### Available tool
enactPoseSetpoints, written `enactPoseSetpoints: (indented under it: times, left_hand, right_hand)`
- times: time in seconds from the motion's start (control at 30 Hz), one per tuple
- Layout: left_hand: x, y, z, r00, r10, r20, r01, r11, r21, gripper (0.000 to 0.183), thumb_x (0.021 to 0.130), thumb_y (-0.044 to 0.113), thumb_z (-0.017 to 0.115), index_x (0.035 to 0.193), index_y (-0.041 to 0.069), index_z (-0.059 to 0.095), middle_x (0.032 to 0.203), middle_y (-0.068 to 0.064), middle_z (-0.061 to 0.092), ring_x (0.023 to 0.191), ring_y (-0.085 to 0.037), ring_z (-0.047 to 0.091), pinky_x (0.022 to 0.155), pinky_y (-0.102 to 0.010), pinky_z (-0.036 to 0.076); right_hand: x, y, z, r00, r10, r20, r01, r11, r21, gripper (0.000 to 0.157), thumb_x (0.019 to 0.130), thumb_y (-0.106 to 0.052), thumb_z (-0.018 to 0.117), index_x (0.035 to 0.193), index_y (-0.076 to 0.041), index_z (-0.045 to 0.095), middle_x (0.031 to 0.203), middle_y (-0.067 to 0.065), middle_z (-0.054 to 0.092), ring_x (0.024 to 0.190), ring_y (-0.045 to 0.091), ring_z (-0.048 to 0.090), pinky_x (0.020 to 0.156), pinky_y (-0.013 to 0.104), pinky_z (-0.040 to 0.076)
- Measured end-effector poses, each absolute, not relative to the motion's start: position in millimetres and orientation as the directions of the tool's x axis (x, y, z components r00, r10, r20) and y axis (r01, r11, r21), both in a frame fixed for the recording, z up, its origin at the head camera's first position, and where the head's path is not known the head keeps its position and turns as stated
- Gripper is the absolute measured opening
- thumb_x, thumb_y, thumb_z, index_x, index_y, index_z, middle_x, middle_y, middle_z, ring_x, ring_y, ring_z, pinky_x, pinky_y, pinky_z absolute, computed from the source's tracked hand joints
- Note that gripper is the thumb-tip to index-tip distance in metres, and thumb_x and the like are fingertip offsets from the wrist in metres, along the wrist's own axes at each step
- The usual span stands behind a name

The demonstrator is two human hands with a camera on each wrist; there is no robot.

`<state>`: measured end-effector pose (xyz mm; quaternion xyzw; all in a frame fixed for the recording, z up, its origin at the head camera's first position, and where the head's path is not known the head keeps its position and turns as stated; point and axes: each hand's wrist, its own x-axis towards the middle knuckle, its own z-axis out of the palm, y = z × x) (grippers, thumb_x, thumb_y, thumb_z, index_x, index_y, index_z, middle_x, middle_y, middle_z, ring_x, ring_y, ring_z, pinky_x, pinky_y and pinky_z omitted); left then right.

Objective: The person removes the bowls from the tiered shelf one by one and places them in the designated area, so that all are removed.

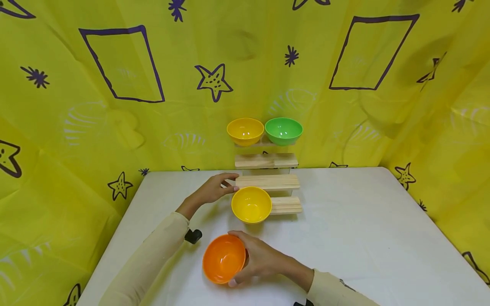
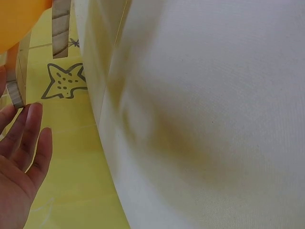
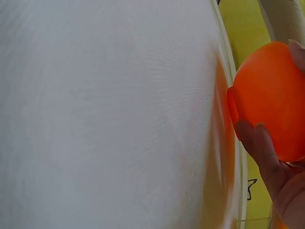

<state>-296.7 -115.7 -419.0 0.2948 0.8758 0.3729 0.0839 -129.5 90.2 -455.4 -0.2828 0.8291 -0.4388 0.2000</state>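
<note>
My right hand (image 1: 262, 256) grips an orange bowl (image 1: 223, 259) by its right side, thumb at the near rim and fingers at the far side. The right wrist view shows the bowl's rounded outside and foot ring, with fingertips against it. My left hand (image 1: 215, 189) reaches to the left end of a small wooden stepped rack (image 1: 268, 182); its fingers are extended, with fingertips right at a slat's end in the left wrist view. Beside its thumb, a yellow bowl (image 1: 251, 205) sits at the left of the lowest step, hiding part of it.
On the rack's top step stand a yellow-orange bowl (image 1: 245, 132) and, to its right, a green bowl (image 1: 283, 131). A white-covered table (image 1: 363, 229) spreads beneath. Yellow patterned curtains (image 1: 252, 85) hang behind and along both sides.
</note>
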Motion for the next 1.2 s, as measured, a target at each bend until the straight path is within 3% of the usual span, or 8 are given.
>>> enactPoseSetpoints:
  times: [0.5,0.8,1.1,1.2]
  left_hand:
    - [-295,-116,-417,-0.808,0.584,0.073,0.455,0.541,0.708,0.054,0.099,0.029,0.065,0.147,0.008,0.051,0.140,-0.016,0.058,0.114,-0.031,0.066,0.091,-0.040,0.057]
    - [-296,-117,-418,-0.807,0.585,0.076,0.458,0.540,0.706,0.054,0.100,0.028,0.065,0.147,0.007,0.051,0.139,-0.016,0.058,0.114,-0.032,0.066,0.090,-0.039,0.058]
    - [-294,-117,-417,-0.813,0.578,0.069,0.449,0.548,0.706,0.053,0.100,0.028,0.065,0.147,0.008,0.051,0.140,-0.016,0.059,0.114,-0.031,0.066,0.090,-0.040,0.058]
    - [-293,-116,-415,-0.811,0.580,0.073,0.457,0.551,0.699,0.053,0.100,0.027,0.064,0.147,0.007,0.051,0.140,-0.017,0.058,0.114,-0.032,0.066,0.090,-0.040,0.058]
  right_hand:
    - [-129,86,-458,-0.752,-0.653,-0.091,-0.316,0.478,-0.820,0.111,0.063,-0.039,0.096,0.153,-0.012,0.035,0.142,-0.004,0.052,0.125,0.009,0.052,0.112,0.037,0.042]
    - [-129,87,-461,-0.751,-0.653,-0.097,-0.320,0.488,-0.812,0.111,0.064,-0.042,0.095,0.153,-0.015,0.035,0.144,-0.005,0.051,0.127,0.009,0.051,0.112,0.038,0.042]
    - [-127,92,-459,-0.739,-0.669,-0.079,-0.354,0.486,-0.799,0.114,0.067,-0.044,0.093,0.157,-0.013,0.030,0.155,0.000,0.042,0.138,0.015,0.045,0.117,0.045,0.037]
    - [-126,97,-458,-0.738,-0.671,-0.074,-0.334,0.458,-0.824,0.112,0.068,-0.041,0.093,0.157,-0.013,0.031,0.155,0.001,0.041,0.128,0.012,0.051,0.111,0.040,0.043]
